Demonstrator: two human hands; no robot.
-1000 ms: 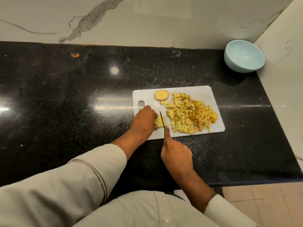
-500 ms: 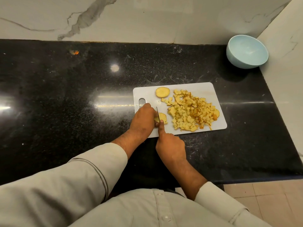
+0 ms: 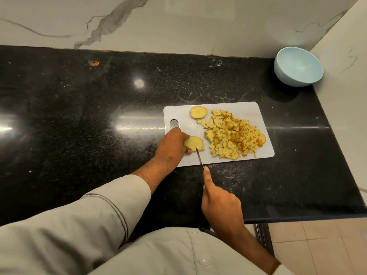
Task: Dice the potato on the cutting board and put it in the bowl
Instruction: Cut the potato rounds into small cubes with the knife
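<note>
Left hand (image 3: 171,144) pins a potato slice (image 3: 194,143) by its fingertips; right hand (image 3: 220,203) grips the knife (image 3: 199,158), tip on the slice. Best to cut even strips, fingertips tucked back. Bowl (image 3: 298,66) sits well beyond.

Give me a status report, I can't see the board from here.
Left hand holds potato slice on cutting board; right hand grips knife, tip at slice. Diced pile on board, bowl empty. Nothing in the way.
</note>
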